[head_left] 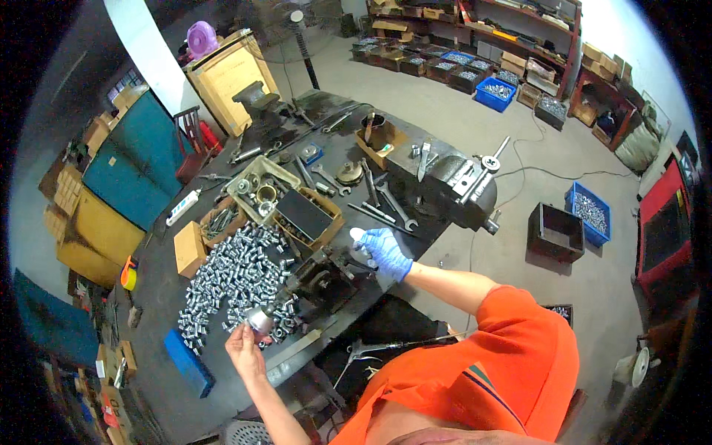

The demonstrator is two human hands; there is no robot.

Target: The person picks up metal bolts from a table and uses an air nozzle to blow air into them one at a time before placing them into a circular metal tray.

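Metal fitting (259,320) gripped by bare left hand (243,347); gloved right hand (386,252) closed on, seemingly, a white-tipped lever (357,235).

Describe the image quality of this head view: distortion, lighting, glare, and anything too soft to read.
Head view: strong fisheye, the dark workbench edge bows and black corners vignette the frame; lighting is even and diffuse, with soft shadows; the concrete floor looks washed out; the pile of small metal cylinders glints, blurring single pieces; the gloved right hand and bare left hand are sharp enough; far shelves go soft.
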